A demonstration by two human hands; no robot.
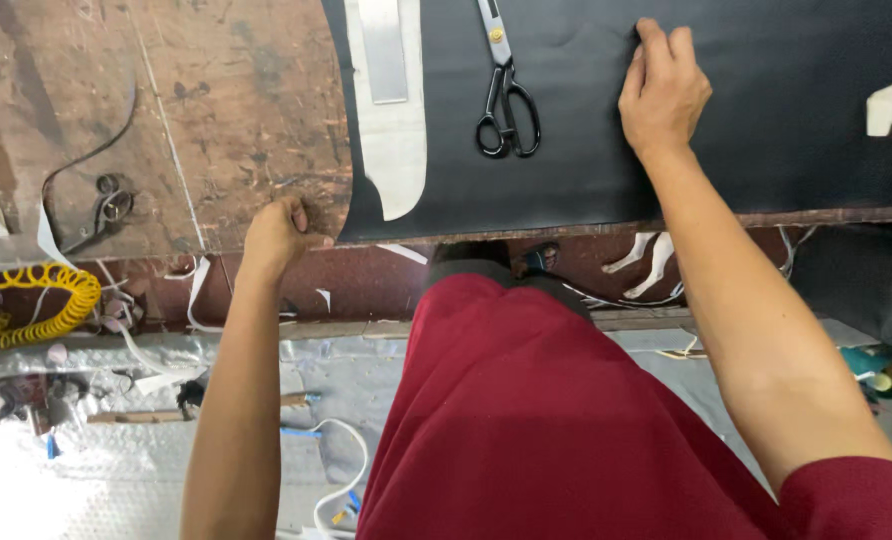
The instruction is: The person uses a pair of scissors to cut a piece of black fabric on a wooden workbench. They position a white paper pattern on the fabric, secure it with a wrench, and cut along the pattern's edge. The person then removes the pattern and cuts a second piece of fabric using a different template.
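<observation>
Nearest of all, a dark red garment (566,420) fills the lower middle of the head view, with a forearm rising along each side of it. At about eight o'clock, on the floor below the bench, a yellow coiled hose (41,300) lies among pale offcuts, and a white cable (351,470) loops at about seven o'clock. Up from there, the left hand (278,232) sits at the near edge of the worn wooden workbench (226,110), its fingers curled narrow and pinching the lower left corner of the black leather sheet (566,180); how much of the sheet lies inside the grip cannot be told. That sheet spreads flat over the bench from the middle out to three o'clock, its near edge running along the bench edge. Further off, at about one o'clock, the right hand (663,90) rests palm down on the sheet, fingers together and pressed flat, holding nothing. Just to its left, at twelve o'clock, black-handled scissors (506,100) lie closed on the leather, blades pointing away. Beside them at eleven o'clock lies a pale pattern piece (394,150) with a grey metal strip (383,50) on top. Far left at ten o'clock, small dark snips (109,205) rest on the bare wood.
</observation>
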